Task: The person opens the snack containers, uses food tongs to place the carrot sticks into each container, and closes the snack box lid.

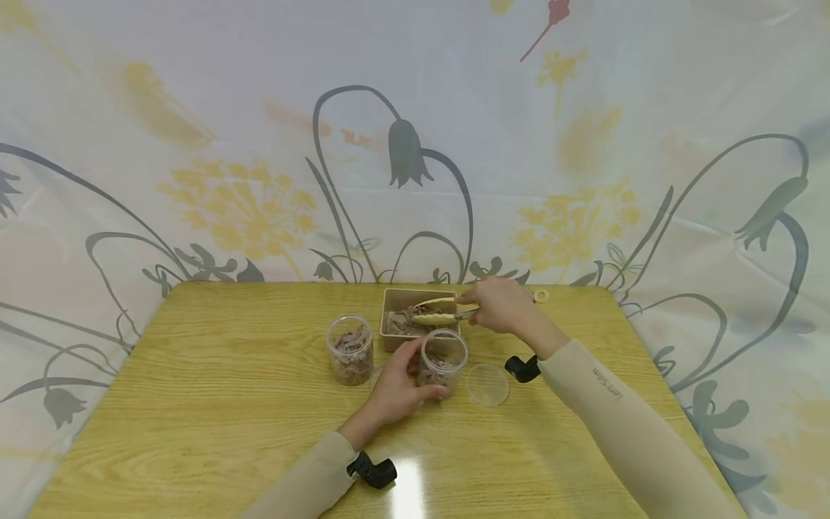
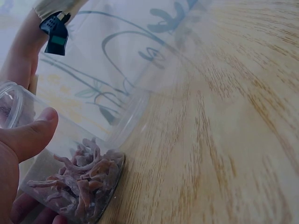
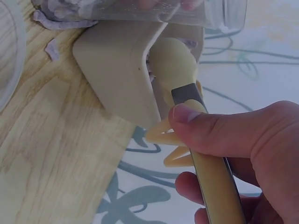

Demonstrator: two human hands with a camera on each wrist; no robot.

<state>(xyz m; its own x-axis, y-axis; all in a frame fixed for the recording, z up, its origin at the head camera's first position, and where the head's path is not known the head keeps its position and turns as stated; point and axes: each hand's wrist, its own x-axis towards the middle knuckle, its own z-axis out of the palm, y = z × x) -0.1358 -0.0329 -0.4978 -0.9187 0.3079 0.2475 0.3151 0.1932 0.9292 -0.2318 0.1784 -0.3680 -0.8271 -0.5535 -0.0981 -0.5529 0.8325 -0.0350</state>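
Note:
My left hand (image 1: 397, 389) grips a clear jar (image 1: 454, 351), its thumb and fingers around the side. In the left wrist view, greyish-purple strips (image 2: 86, 184) fill the jar's lower part. My right hand (image 1: 502, 306) holds yellow-tipped tongs (image 1: 436, 318), thumb on one arm. Their tips reach into a beige rectangular bin (image 1: 395, 343) behind the jar, where more strips (image 1: 400, 322) lie. The right wrist view shows one tong head (image 3: 173, 65) inside the bin's rim; whether it pinches a strip is hidden.
Left of the bin stands a second clear jar (image 1: 351, 353), filled higher with strips. A round clear lid (image 1: 488, 386) lies right of the held jar; another clear disc is partly hidden behind my left hand. A loose strip (image 3: 52, 50) lies on the wooden table (image 1: 227, 404).

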